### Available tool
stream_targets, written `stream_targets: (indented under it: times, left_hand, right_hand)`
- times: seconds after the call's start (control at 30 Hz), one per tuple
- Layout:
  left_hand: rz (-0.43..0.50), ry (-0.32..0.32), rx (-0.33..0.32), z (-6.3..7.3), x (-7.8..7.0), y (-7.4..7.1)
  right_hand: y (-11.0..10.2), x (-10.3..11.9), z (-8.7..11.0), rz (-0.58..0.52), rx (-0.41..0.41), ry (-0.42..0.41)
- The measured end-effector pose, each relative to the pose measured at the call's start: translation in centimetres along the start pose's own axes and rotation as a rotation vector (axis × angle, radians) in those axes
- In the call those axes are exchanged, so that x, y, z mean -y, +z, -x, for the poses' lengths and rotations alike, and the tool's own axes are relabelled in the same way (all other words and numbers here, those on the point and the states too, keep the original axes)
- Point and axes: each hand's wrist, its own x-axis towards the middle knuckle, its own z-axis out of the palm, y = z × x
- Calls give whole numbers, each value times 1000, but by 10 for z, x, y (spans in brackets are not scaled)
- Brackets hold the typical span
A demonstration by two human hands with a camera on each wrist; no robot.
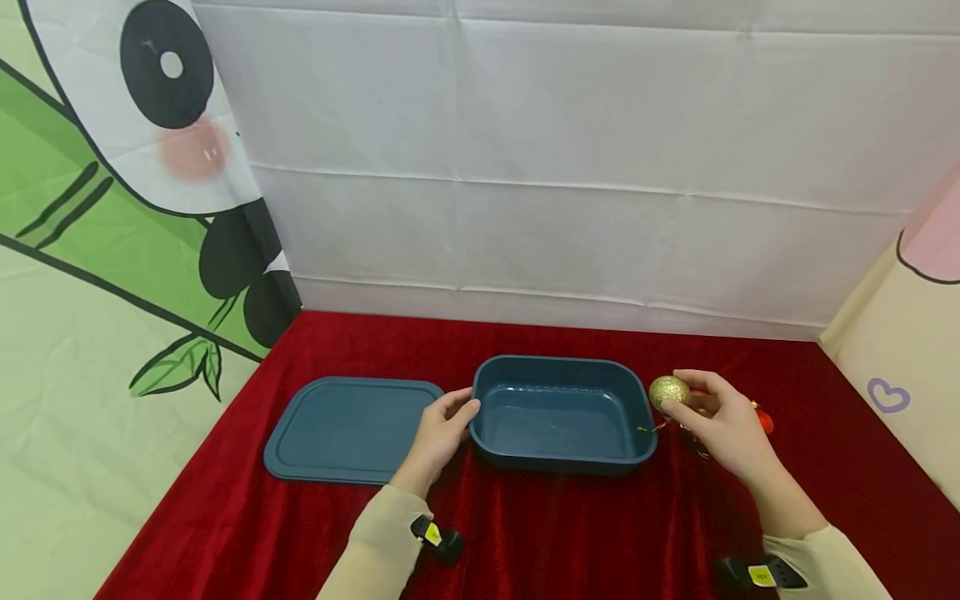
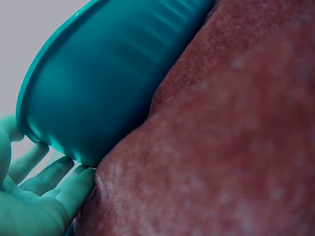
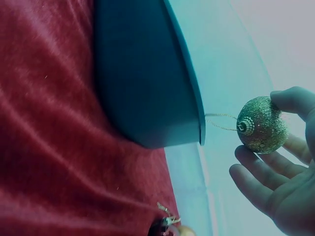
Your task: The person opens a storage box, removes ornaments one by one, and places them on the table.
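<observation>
A blue rectangular box [image 1: 558,460] without its lid stands on the red cloth. My left hand [image 1: 441,433] touches its left end, thumb by the rim and fingers along the outer wall, as the left wrist view shows. A glittery gold Christmas bauble [image 1: 668,392] is pinched in my right hand [image 1: 723,425], just above the box's right rim. From the bauble's cap, a thin gold hanging loop [image 3: 221,121] reaches toward the rim. Under and behind the right hand lie more baubles, one of them a red bauble [image 1: 764,420], partly hidden.
The flat blue lid [image 1: 345,425] lies to the left of the box, close by the left hand. Red velvet cloth [image 1: 570,533] covers the table. A white creased sheet [image 1: 525,167] hangs behind, with printed cloths at both sides.
</observation>
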Motion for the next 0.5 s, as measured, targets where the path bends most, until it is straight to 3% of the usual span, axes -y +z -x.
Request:
stream_targets:
  times: [0.5]
  left_hand:
    - [-3, 4, 4, -1, 1, -1]
  right_hand:
    - [-12, -24, 7, 66, -60, 11]
